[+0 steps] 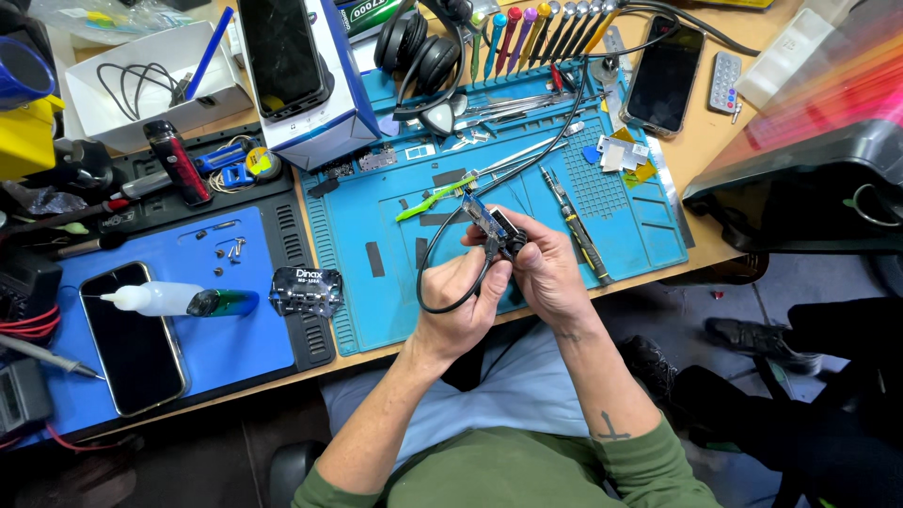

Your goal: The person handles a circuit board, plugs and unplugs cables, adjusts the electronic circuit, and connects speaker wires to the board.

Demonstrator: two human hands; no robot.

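Left hand (pixel 461 301) and right hand (pixel 546 273) meet over the front edge of the blue work mat (pixel 527 273), approx. centre of bench. Both pinch a small dark device (pixel 499 233) w/ a clear blue-tinted end, held just above the mat. Left fingers curl shut on its lower part; right thumb and fingers are pressed onto its side. A black cable (pixel 442 282) loops down from the device, passing under the left hand, and runs up toward the black headphones (pixel 419 42) at rear. A green pry tool (pixel 428 202) lies on the mat just beside the device; a screwdriver (pixel 576 226) lies to the right. On the second mat, left, a phone (pixel 132 339) rests face up near a squeeze bottle (pixel 155 299).
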